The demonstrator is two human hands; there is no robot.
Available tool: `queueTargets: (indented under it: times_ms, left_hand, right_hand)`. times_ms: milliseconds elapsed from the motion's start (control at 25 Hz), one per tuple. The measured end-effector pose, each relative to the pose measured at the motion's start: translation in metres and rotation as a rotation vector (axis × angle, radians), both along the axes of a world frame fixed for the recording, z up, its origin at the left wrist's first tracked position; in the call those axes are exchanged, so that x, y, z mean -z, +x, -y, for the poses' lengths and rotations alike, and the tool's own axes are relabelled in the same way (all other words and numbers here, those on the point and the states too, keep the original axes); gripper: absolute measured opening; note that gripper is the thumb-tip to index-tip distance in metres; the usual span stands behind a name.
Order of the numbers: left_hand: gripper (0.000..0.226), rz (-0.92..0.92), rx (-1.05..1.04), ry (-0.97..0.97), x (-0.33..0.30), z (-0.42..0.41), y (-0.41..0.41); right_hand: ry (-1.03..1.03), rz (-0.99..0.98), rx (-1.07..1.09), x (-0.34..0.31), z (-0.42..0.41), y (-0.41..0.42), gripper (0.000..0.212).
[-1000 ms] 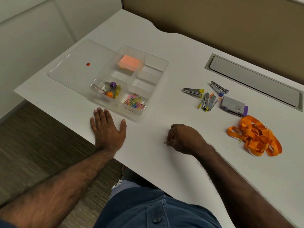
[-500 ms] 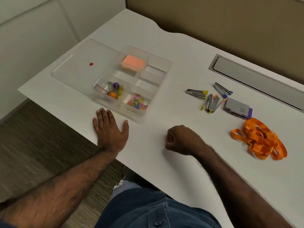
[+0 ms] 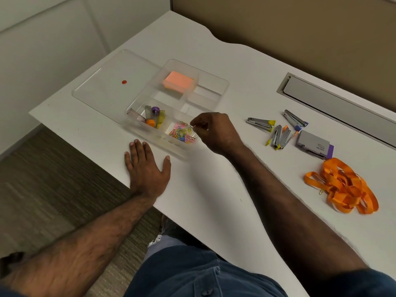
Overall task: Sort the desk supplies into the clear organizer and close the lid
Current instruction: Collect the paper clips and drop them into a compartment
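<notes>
The clear organizer (image 3: 222, 87) sits open on the white desk, its lid (image 3: 107, 82) lying flat to its left. Inside are an orange sticky-note pad (image 3: 179, 83), several small tubes (image 3: 153, 117) and a pile of coloured paper clips (image 3: 182, 135). My right hand (image 3: 214, 131) hovers over the paper-clip compartment and pinches one paper clip (image 3: 192, 126) between thumb and fingertips. My left hand (image 3: 146, 168) lies flat on the desk just in front of the organizer. Staple removers (image 3: 276, 131), a grey and purple stapler (image 3: 315, 144) and orange lanyards (image 3: 342, 186) lie to the right.
A grey cable hatch (image 3: 334, 108) is set into the desk at the back right, below a tan partition wall. The desk's front edge runs diagonally just behind my left wrist, with carpet floor beyond it.
My right hand has lifted from the desk front and moved left and forward to above the paper-clip compartment, still pinching the clip. My left hand has stayed flat.
</notes>
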State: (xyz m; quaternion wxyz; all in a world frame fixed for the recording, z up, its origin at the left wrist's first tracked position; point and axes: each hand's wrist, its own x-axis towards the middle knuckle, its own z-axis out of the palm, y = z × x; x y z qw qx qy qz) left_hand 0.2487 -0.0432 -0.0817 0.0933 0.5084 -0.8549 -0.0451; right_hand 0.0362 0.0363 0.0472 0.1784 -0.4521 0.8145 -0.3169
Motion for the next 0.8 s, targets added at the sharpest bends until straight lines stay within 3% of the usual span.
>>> queueTargets:
  times_ms: [360, 680, 800]
  left_hand:
    - [0.090, 0.004, 0.002, 0.004, -0.001, 0.000, 0.001]
    - [0.092, 0.028, -0.030, 0.011, 0.002, 0.007, 0.010]
    - [0.093, 0.012, -0.010, 0.030, -0.001, 0.004, 0.006]
  right_hand:
    - [0.057, 0.013, 0.045, 0.001, -0.021, -0.005, 0.014]
    - [0.446, -0.072, -0.121, 0.014, -0.116, -0.012, 0.010]
    - [0.580, -0.053, -0.081, 0.021, -0.149, -0.008, 0.010]
